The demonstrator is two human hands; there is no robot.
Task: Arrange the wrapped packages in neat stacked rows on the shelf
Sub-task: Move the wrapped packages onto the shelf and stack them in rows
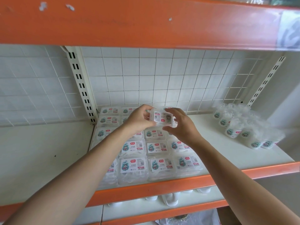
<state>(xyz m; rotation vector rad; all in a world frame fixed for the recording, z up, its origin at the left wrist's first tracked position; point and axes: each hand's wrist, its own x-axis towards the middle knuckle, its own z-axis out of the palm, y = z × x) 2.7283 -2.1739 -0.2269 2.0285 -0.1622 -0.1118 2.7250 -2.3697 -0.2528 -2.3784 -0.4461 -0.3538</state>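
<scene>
Rows of clear film-wrapped packages [141, 161] with white cartoon labels stacked beneath the wrists. Beyond, one more package [162, 118] gripped by left hand [139, 120] and right hand [182, 125], fingers curled round its ends. Risks slipping on slick film, or landing crooked and shoving neighbours.

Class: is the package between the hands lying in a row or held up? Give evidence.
Held up: the left hand and right hand grip the package at its ends, above the stacked rows.
</scene>
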